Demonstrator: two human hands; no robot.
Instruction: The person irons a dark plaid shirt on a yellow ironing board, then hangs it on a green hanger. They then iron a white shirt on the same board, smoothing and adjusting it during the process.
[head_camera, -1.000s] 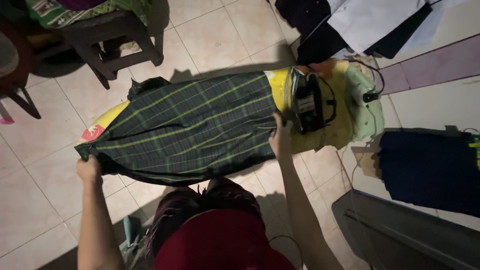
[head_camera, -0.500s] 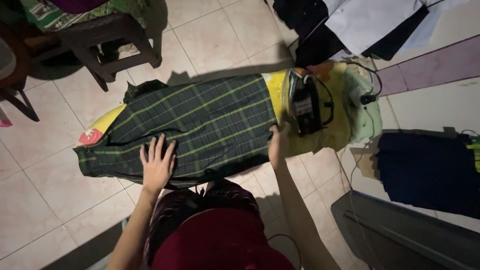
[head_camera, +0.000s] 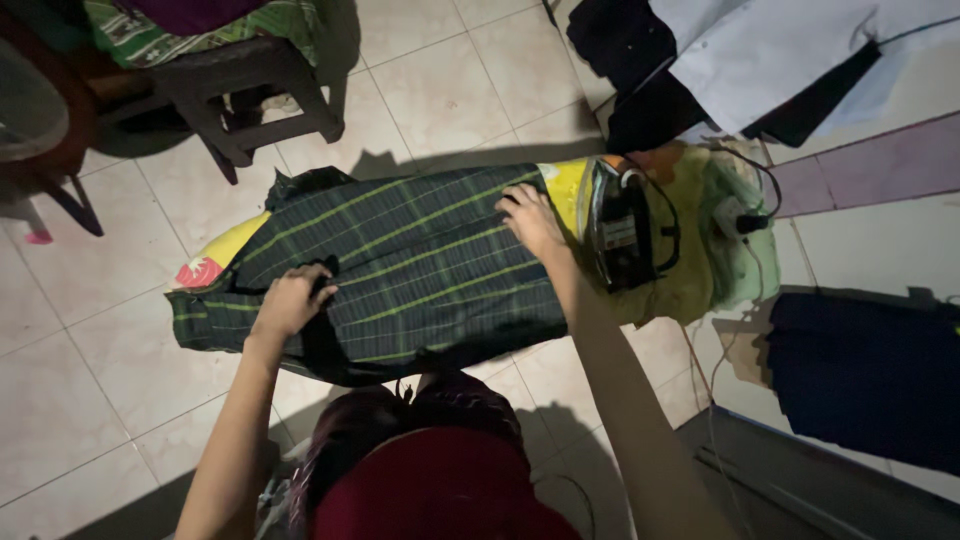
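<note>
Pale floor tiles (head_camera: 90, 400) surround a low yellow ironing board (head_camera: 562, 185). Nearest, the left hand (head_camera: 290, 300) pinches a fold of the dark green striped cloth (head_camera: 420, 260) spread along the board. The right hand (head_camera: 532, 222) lies flat on the cloth's right end, fingers spread. Just beyond stands a black iron (head_camera: 622, 225). A red patch (head_camera: 200, 271) marks the board's left tip.
</note>
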